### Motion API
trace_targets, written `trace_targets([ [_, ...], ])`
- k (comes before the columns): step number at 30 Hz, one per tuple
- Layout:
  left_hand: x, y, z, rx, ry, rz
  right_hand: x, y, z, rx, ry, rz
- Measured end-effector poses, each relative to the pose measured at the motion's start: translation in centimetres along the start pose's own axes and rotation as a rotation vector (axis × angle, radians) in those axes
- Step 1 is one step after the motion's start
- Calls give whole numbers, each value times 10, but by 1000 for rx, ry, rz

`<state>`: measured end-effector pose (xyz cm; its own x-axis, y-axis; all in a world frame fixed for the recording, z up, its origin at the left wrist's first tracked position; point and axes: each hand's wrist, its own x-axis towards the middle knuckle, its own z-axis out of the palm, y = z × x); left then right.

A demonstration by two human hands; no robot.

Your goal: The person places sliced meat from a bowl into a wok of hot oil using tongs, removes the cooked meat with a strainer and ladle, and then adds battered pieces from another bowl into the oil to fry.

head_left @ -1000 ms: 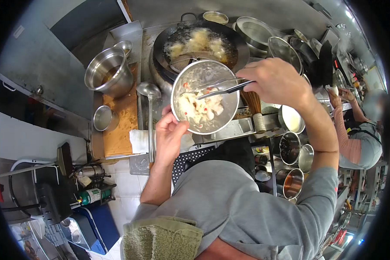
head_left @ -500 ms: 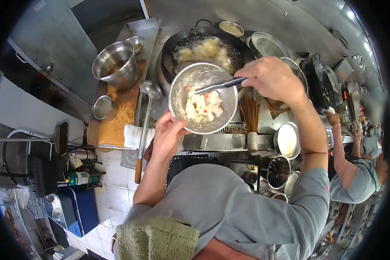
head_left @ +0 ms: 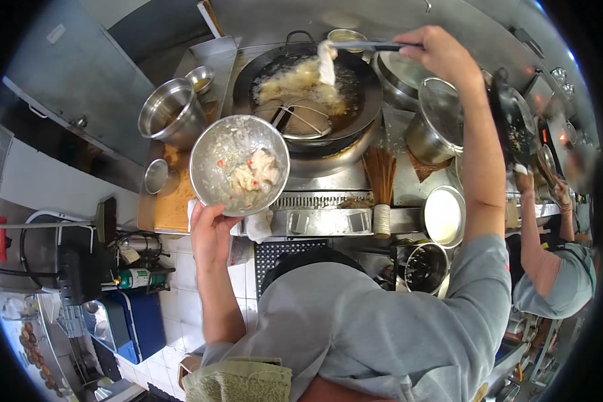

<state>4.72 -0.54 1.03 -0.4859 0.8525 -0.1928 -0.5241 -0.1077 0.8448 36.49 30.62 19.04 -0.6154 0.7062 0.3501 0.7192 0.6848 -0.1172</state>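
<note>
My left hand [head_left: 210,231] grips the lower rim of a metal mixing bowl [head_left: 206,157]. Inside the bowl are pale, batter-coated pieces [head_left: 256,171] with red bits. My right hand [head_left: 442,57] is closed around the dark handle of a pair of tongs [head_left: 375,46], stretched over the far right part of a wok [head_left: 365,100]. A pale battered piece [head_left: 326,67] hangs from the tongs' tip above the oil. Golden pieces [head_left: 291,86] bubble in the wok. A wire skimmer [head_left: 305,120] lies across its near side, its handle partly behind the bowl.
At left stand a deep steel pot [head_left: 174,110] and a small metal cup [head_left: 157,175]. Right of the wok are a bamboo brush [head_left: 380,181], a tall pot [head_left: 435,134] and a bowl of white contents [head_left: 443,214]. Another person [head_left: 549,275] works at far right.
My right hand has lifted the tongs out of the bowl, up and over the wok, carrying a battered piece. My left hand has moved the bowl left, off the wok's front.
</note>
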Motion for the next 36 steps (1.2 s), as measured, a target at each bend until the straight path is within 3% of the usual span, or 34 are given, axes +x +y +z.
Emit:
trace_targets([
  [6,-34,32,-25,-17,68,101,18,30,108,-305,-310,283],
  [9,-34,43,-46,-71,69,146,22,33,137,-303,-257,402],
  [12,-29,53,-65,-74,66,131,21,11,117,-237,-148,524],
  [16,-17,66,-91,16,-11,65,17,-15,70,-94,88,396],
  [21,10,63,-112,11,-51,40,-22,-136,7,65,76,-128],
  [23,25,66,-116,54,-136,47,-39,-203,1,177,-89,-118],
  [25,34,59,-123,110,-260,53,-50,-240,21,-9,-62,-265],
  [27,39,50,-122,125,-292,123,-55,-270,37,-42,-175,-265],
  [32,40,46,-104,188,-355,220,-45,-292,73,-166,-229,-350],
  [36,38,49,-88,26,-271,65,-31,-282,47,-196,-59,-421],
])
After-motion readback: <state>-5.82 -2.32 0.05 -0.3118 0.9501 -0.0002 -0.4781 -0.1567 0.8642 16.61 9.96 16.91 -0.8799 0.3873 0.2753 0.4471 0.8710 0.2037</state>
